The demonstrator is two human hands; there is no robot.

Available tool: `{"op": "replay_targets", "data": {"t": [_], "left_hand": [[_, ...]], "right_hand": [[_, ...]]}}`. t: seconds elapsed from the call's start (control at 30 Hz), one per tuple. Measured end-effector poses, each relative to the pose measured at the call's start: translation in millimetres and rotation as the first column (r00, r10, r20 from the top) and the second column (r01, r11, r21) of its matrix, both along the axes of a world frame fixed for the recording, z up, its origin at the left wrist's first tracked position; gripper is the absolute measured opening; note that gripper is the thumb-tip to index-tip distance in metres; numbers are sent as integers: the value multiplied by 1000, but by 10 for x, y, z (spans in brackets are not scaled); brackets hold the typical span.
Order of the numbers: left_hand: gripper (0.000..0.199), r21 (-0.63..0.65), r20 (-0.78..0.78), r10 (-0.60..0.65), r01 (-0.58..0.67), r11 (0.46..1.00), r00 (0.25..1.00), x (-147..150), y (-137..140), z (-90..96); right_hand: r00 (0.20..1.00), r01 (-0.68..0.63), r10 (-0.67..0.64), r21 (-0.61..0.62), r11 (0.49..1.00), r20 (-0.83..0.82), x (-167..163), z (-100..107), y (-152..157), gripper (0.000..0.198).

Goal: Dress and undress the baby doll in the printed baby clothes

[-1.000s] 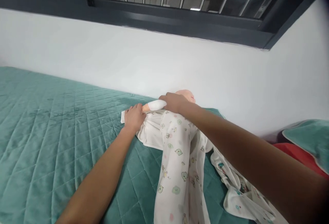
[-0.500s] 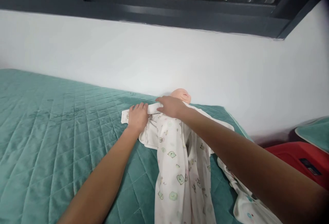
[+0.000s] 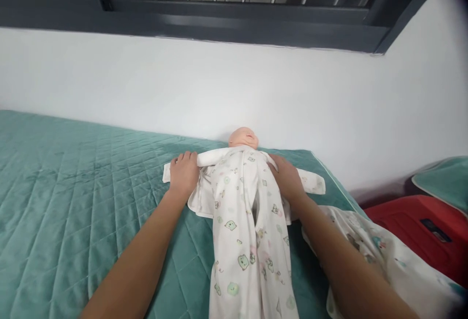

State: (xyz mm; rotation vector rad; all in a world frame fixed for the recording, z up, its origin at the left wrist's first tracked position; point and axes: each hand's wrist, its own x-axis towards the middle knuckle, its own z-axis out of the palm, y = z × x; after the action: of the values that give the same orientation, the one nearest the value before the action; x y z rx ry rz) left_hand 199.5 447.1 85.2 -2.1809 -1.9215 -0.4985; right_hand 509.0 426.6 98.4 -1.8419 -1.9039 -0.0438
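Observation:
A baby doll lies on the bed with its head by the wall. Over its body spreads a white baby romper with green and pink animal prints, its long legs reaching toward me. My left hand is closed around the left sleeve, and the cuff sticks out past it. At the other shoulder, my right hand curls over the romper's edge, its fingertips partly hidden. Beyond that hand the right sleeve lies flat on the bed.
A green quilted cover lies over the bed. Another white printed cloth is at the right, partly under my forearm, beside a red case-like object. The white wall and a dark barred window frame close off the far side.
My right hand has moved from the left sleeve across to the right shoulder, uncovering the romper's chest. My left hand keeps its hold on the left sleeve.

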Motion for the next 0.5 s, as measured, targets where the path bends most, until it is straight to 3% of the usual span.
{"op": "replay_targets", "data": {"t": [0.2,0.3,0.43,0.5], "left_hand": [[43,12,23,-10,10,1000,1000,70,-27,-5],[46,49,171,-137,130,990,976,156,-148,106],[33,100,518,-325,322,942,791,475,-289,436],[31,84,548,-420,451,888,724,740,-263,634]], "right_hand": [[986,155,-155,17,988,54,154,-8,-19,43],[964,262,-261,18,965,-42,242,-5,-8,41],[956,279,-278,-8,960,-95,177,14,-21,37],[950,300,-302,-42,953,-81,130,36,-37,33]]}}
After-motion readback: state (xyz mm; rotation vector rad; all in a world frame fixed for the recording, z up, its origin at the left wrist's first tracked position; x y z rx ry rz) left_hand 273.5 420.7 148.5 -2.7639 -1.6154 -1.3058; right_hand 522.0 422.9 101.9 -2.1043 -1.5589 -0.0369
